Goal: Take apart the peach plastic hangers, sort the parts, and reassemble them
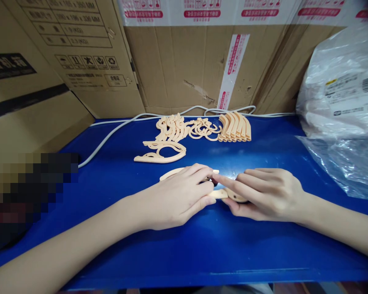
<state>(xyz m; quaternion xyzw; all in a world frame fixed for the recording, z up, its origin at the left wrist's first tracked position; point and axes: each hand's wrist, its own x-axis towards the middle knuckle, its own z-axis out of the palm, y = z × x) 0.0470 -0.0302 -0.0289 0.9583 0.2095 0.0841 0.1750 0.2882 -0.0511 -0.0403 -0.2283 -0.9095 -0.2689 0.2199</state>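
Note:
My left hand [184, 196] is closed round a cream plastic folding hanger [219, 194], whose joint shows between the two hands. A curved arm of cream plastic [171, 173] sticks out behind the left fingers. My right hand [263, 194] pinches the hanger's other part [237, 197], which has a small dark hole, between thumb and fingers. Its index fingertip meets the left fingertips above the joint. Much of the hanger is hidden under both hands. Just beyond lies a folded hanger [162, 152], apart from the hands.
Along the back of the blue table [110, 228] lie a pile of wavy hanger pieces [171, 127], loose hooks [204, 128] and a row of curved arms [236, 127]. A white cable [110, 141] runs behind them. Cardboard boxes [178, 65] stand behind; plastic wrap [340, 90] lies right.

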